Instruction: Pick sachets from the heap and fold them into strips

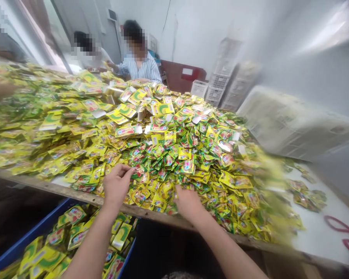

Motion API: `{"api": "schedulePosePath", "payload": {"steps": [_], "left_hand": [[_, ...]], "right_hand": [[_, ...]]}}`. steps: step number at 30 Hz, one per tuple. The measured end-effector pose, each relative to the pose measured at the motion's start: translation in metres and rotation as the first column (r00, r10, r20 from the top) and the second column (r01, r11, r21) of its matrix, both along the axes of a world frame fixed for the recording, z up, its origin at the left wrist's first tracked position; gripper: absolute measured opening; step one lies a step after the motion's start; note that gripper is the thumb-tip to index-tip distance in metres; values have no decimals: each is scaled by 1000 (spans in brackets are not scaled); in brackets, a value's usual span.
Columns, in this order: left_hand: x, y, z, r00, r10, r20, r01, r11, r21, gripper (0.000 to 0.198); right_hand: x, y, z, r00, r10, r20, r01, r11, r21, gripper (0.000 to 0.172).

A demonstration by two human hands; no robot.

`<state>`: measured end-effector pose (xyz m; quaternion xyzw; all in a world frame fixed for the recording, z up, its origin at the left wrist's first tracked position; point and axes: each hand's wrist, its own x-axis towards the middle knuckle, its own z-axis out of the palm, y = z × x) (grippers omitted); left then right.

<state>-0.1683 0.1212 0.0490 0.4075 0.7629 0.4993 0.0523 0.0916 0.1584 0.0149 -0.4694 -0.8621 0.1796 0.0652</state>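
A big heap of small yellow and green packets (163, 155) covers the table. My left hand (118, 184) is at the front edge of the heap, thumb and forefinger pinched on the corner of a green and red packet (139, 172). To its right, my right hand (189, 203) reaches into the front of the pile, its fingertips blurred and partly hidden among the packets. Flat yellow cards or boxes (163, 108) lie on top of the heap.
A blue bin (31, 236) of packets stands below the table edge at left. A white crate (293, 120) leans at right, near red scissor handles (341, 232). People sit across the table; a blurred arm (1, 90) shows at far left. Stacked baskets (218, 83) stand behind.
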Motion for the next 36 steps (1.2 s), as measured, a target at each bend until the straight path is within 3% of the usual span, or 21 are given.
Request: {"api": "schedulePosePath", "payload": {"steps": [4,7,9,12,16,19,22,25,28,30,32,34,36], "left_hand": [[8,1,5,992,-10,126,-3,995,99,18],[25,-8,7,959,-20,283,-22,989,146,21],[43,-18,5,903,-88,419,32,990,140,24],[75,-33,-5,790,-169,589,110,985,135,26],[107,-44,-20,646,-175,743,121,985,126,32],[114,-48,-23,546,-163,821,140,985,102,43],[115,-51,-24,496,-133,858,117,989,85,44],[123,-51,-22,460,-124,879,124,989,74,40],[136,-48,-16,401,-167,901,199,976,92,41],[143,-48,-11,355,-189,916,264,960,95,41],[146,-48,-8,355,-199,914,369,928,59,40],[147,-48,-7,408,-220,886,471,882,2,40],[148,-48,-9,463,-241,853,498,867,-26,41]], "right_hand": [[5,5,0,995,-61,-80,57,997,-50,37],[15,5,-2,981,-133,-145,121,989,-88,18],[23,2,-2,971,-165,-175,147,983,-108,12],[27,-1,-2,958,-177,-225,147,979,-142,28],[18,5,-3,948,-153,-278,101,976,-193,44],[14,8,-2,929,-159,-335,95,975,-200,31],[23,-3,3,885,-170,-433,96,977,-189,11],[36,-22,9,795,-157,-585,66,983,-173,20],[45,-34,11,655,-39,-754,-75,990,-117,21],[53,-33,11,634,24,-773,-159,982,-100,22],[62,-27,12,666,72,-743,-233,965,-115,24],[72,-21,15,683,144,-716,-323,939,-119,27],[78,-17,19,671,148,-726,-334,935,-118,28]]}}
